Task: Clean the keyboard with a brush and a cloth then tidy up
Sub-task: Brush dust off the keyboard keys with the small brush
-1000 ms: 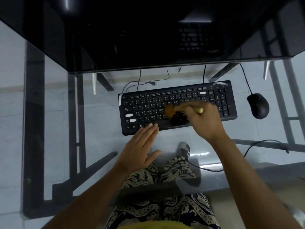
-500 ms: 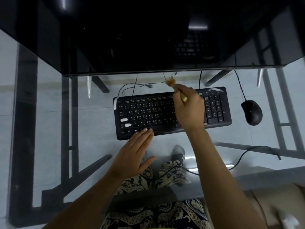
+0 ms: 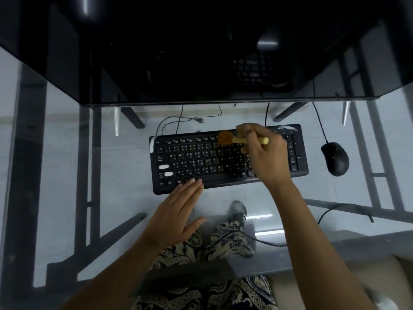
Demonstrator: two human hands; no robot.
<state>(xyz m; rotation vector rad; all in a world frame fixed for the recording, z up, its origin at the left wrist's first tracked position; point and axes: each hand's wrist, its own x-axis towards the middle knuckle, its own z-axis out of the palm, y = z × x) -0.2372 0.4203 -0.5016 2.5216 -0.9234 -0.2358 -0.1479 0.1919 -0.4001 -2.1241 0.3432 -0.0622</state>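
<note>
The right hand (image 3: 266, 157), centre-right of the frame, grips a small brush (image 3: 237, 139) by its pale handle, bristles angled left onto the top key row to sweep out dust. The left hand (image 3: 176, 211) lies flat and unclenched, fingertips pinning the keyboard (image 3: 196, 162) at its near edge so it cannot slide on the glass counter (image 3: 125, 175). No cloth shows.
</note>
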